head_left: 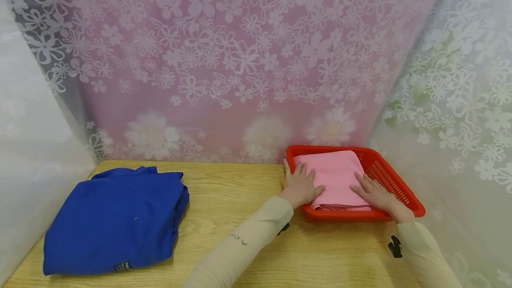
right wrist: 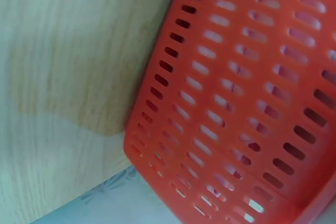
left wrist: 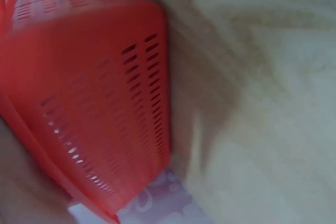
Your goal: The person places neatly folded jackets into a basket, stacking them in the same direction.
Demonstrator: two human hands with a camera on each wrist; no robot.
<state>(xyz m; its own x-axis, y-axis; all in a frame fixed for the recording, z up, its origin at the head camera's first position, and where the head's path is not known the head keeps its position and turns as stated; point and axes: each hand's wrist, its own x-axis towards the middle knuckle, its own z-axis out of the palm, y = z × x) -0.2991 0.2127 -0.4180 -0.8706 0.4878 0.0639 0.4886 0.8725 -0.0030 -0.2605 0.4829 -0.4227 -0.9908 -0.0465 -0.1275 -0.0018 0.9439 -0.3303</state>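
Observation:
A folded pink cloth lies inside a red plastic basket at the right back of the table. My left hand is at the basket's left rim, with fingers spread over the rim and the cloth's left edge. On the cloth's right side rests my right hand, its fingers extended. In the left wrist view the slotted side of the basket fills the left half, with a blurred part of the hand at the edge. The right wrist view shows another slotted basket wall, with pink showing through the slots.
A folded blue garment with a small dark label lies on the left of the wooden table. A pink floral curtain hangs behind the table, and pale sheeting stands close to the basket's right.

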